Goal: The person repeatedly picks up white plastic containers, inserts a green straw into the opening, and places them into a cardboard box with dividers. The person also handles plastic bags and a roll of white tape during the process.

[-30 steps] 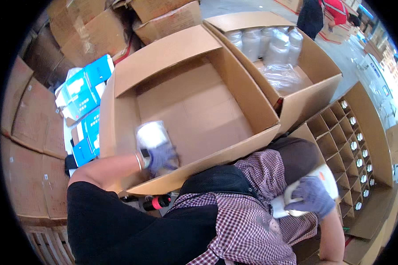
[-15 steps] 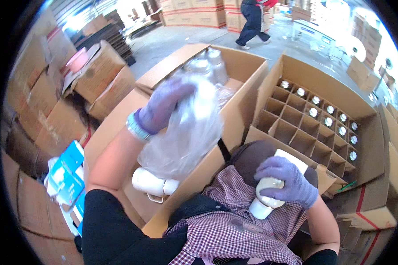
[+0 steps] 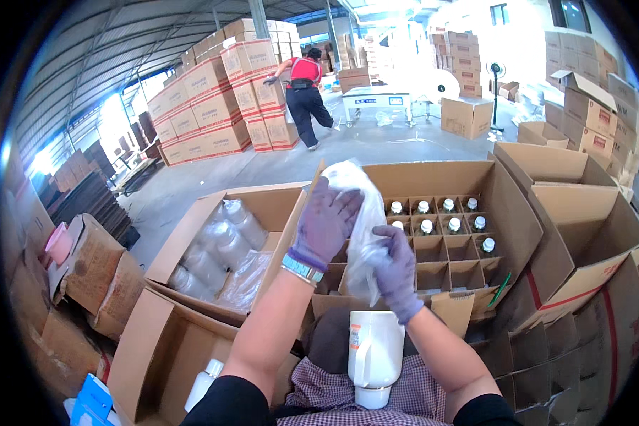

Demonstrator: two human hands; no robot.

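Observation:
A clear plastic bag hangs in front of me between my two hands. My left hand, in a purple-grey glove, lies against its left side with the fingers stretched out. On the other side, my gloved right hand pinches the bag with fingers closed. Below them, a white tumbler with a side handle rests on my lap, its narrower end toward me. Another white tumbler lies in the open carton at my left, partly hidden by my arm.
Ahead on the left, a carton holds several plastic-wrapped vessels. Beside it, a divided carton has several capped bottles in its cells. Open cartons stand at right. Farther off, a person is near stacked boxes.
My left hand has brought the bag rightward, in front of me. My right hand has let go of the white tumbler, now on my lap, and grips the bag. The view has tilted up.

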